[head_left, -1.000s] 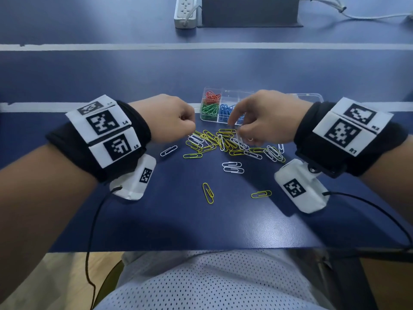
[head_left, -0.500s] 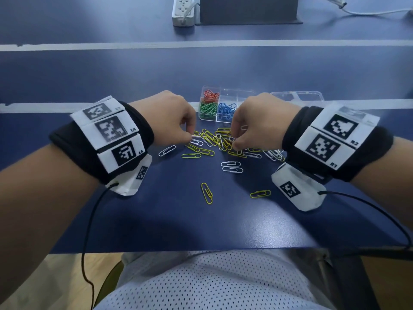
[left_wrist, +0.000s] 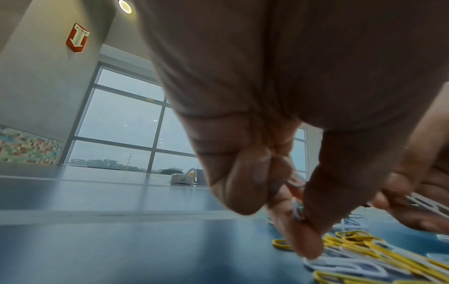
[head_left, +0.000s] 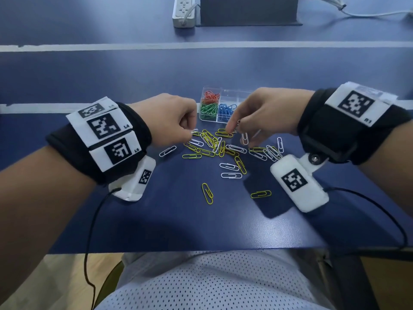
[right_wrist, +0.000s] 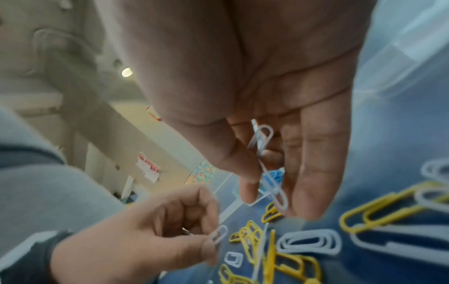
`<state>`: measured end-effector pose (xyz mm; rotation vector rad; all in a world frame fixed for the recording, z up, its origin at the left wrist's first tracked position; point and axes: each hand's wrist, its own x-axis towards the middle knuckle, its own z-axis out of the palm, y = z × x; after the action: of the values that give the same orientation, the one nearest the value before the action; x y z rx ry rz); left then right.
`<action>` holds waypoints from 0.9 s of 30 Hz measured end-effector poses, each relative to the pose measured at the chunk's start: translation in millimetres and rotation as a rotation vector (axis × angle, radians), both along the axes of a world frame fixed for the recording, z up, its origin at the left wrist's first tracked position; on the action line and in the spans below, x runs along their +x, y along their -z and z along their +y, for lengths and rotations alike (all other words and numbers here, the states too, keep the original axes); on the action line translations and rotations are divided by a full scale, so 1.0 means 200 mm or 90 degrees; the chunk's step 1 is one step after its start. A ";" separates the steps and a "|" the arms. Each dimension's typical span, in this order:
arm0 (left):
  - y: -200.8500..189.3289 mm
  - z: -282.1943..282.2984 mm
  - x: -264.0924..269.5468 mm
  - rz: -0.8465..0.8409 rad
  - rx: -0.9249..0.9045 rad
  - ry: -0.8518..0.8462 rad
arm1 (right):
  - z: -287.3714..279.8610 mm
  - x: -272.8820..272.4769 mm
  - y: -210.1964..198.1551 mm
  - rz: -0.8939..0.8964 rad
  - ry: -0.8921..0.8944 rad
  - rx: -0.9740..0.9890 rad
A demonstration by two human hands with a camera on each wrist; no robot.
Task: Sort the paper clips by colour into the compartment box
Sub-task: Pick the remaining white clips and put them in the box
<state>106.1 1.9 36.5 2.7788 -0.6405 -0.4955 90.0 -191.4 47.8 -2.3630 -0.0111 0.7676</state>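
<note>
Above the loose pile of yellow and white paper clips (head_left: 219, 146), just before the clear plastic compartment box (head_left: 230, 95), the left hand (head_left: 169, 121) pinched one white wire clip (right_wrist: 218, 235); the right hand (head_left: 263, 115) pinched several white clips (right_wrist: 266, 163).

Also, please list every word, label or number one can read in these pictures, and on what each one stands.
"FIRE": on the red arrow sign on the wall; the smaller lettering down it is too blurred.
"L4", "L5": on the left wristband tags.
"R1": on the right wristband tag.
The square tag patterns hold no words.
</note>
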 end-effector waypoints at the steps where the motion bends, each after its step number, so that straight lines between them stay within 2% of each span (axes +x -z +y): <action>1: 0.00 0.00 0.00 0.013 -0.006 0.004 | 0.00 0.00 0.00 0.017 0.025 0.037; 4: 0.00 -0.01 0.00 0.030 0.009 0.011 | 0.01 0.00 0.00 0.033 0.085 0.105; 10: 0.04 -0.01 0.00 0.027 0.047 -0.015 | 0.05 -0.02 0.03 0.044 0.094 0.104; 11: 0.04 -0.01 0.00 0.019 0.045 -0.005 | 0.05 -0.02 0.03 0.016 0.076 0.071; 14: 0.04 -0.01 0.01 -0.006 0.054 0.037 | 0.04 -0.03 0.04 -0.130 -0.063 -0.149; 16: 0.03 -0.01 0.02 -0.016 0.056 0.048 | 0.04 -0.05 0.05 -0.175 -0.118 -0.234; 21: 0.04 -0.01 0.03 -0.041 0.055 0.080 | 0.08 -0.08 0.07 -0.199 -0.154 -0.284; 27: 0.04 -0.01 0.03 -0.067 0.081 0.120 | 0.08 -0.09 0.06 -0.164 -0.131 -0.229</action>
<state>112.1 0.4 29.3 2.8943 -0.9324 -0.4430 73.0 -175.3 36.5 -2.8240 -0.2483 0.5907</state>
